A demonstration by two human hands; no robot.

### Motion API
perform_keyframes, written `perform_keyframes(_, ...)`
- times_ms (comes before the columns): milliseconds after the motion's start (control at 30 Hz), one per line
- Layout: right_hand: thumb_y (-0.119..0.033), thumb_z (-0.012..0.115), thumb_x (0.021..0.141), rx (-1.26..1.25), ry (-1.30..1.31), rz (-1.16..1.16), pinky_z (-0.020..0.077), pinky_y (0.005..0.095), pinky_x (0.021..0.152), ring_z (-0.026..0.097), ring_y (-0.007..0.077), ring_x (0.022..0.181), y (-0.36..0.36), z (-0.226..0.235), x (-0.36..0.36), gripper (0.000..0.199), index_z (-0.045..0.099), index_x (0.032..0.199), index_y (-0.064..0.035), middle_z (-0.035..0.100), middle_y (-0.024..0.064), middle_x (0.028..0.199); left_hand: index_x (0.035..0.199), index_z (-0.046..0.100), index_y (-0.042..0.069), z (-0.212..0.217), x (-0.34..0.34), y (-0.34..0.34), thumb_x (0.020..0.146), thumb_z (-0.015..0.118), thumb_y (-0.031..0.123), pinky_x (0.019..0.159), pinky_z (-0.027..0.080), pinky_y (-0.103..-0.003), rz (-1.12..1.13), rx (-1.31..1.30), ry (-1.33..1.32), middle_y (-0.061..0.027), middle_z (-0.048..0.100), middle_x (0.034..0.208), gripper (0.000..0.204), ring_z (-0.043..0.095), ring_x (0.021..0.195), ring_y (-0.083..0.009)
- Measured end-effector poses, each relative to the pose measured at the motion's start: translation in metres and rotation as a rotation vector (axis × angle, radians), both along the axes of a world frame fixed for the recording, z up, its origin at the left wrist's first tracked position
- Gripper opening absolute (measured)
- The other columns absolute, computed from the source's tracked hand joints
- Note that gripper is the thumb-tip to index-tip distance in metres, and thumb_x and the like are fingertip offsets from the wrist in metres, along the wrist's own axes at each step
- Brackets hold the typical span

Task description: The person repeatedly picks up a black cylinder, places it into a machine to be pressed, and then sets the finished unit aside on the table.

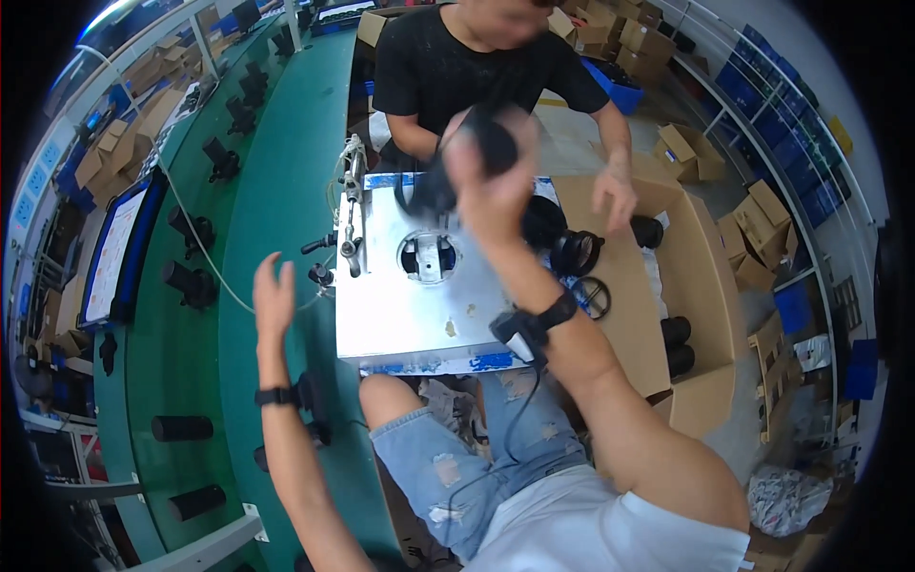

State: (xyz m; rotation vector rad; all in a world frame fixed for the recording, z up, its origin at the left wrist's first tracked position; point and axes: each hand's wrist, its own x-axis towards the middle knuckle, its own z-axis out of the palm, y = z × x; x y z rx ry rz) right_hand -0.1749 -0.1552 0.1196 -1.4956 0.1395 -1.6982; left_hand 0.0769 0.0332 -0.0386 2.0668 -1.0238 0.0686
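- Right hand [491, 181], upper centre of frame: raised above the square bare-metal fixture plate [400, 315], fingers wrapped round a black rounded plastic part [496, 143]. Motion blur hides the exact finger closure; it does have hold of the part.
- The held black part sits at the top of the grip, toward the upper edge of frame. A dark loop or strap [424, 195] hangs from it down and left; too blurred to say what it is.
- Long axis of the held part: cannot tell, smeared.
- Round cut-out nest [427, 257] in the plate lies directly below and slightly left of the right hand, well apart from it. The right hand is clearly the nearer one to it.
- Right forearm runs diagonally from lower right up to centre, with a black wrist strap [553, 313] and a small scanner-like unit [515, 334].
- Left hand [274, 300], left of centre: fully open, fingers spread, holding nothing, palm over the green conveyor belt [276, 143] just beside the plate's left edge. Black watch-like band [274, 396] on the wrist.
- Black cylindrical parts [191, 283] ride the belt, upper left to lower left.
- Another person's hand [615, 195], upper right, reaches over a shallow cardboard tray [705, 286] holding more black round parts [577, 253].
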Motion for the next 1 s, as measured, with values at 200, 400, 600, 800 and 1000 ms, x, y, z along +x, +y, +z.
perform_keyframes(200,-0.035,0.087,0.066,-0.316,0.284,0.209,0.0502,0.0309,0.074,0.061,0.0152,0.082,0.070,0.053,0.002,0.063,0.053,0.107,-0.0012,0.063,0.0089,0.092,0.127,0.052,-0.002,0.112,-0.151,0.068,0.090,0.059,0.019,0.105,0.035,-0.039,-0.077,-0.478,-0.080,-0.0138,0.057,0.128,0.043,0.048,0.124,-0.0272)
perform_keyframes(400,-0.034,0.079,0.075,-0.061,0.647,0.655,0.0452,0.0367,0.093,0.059,0.0250,0.107,0.154,-0.043,-0.043,0.066,0.048,0.122,-0.0003,0.059,0.0150,0.112,0.122,0.052,-0.005,0.070,-0.227,0.099,0.067,0.080,0.018,0.092,0.047,-0.040,-0.151,-0.353,0.243,-0.0193,0.060,0.117,0.066,0.061,0.106,-0.0325)
perform_keyframes(600,-0.012,0.068,0.081,0.226,0.769,0.564,0.0431,0.0352,0.097,0.057,0.0205,0.112,0.132,-0.103,-0.131,0.050,0.050,0.127,-0.0017,0.061,0.0116,0.117,0.109,0.055,-0.005,0.026,-0.145,0.151,0.071,0.084,0.016,0.085,0.049,-0.036,0.217,-0.368,0.287,-0.0151,0.066,0.101,0.052,0.063,0.092,-0.0228)
perform_keyframes(800,0.000,0.056,0.090,0.331,0.774,0.334,0.0463,0.0275,0.089,0.062,0.0156,0.097,0.093,-0.127,-0.171,0.021,0.055,0.111,0.0003,0.065,0.0091,0.100,0.112,0.054,-0.003,-0.034,-0.027,0.186,0.064,0.085,0.035,0.085,0.050,-0.038,0.513,-0.285,0.280,-0.0176,0.066,0.105,0.069,0.065,0.096,-0.0289)
perform_keyframes(1000,-0.003,0.061,0.089,0.205,0.892,0.291,0.0488,0.0262,0.082,0.064,0.0137,0.090,0.071,-0.112,-0.146,0.016,0.059,0.104,0.0022,0.067,0.0089,0.094,0.113,0.055,-0.002,-0.030,-0.029,0.176,0.066,0.083,0.043,0.087,0.050,-0.040,0.665,-0.108,0.214,-0.0190,0.067,0.105,0.071,0.065,0.099,-0.0313)
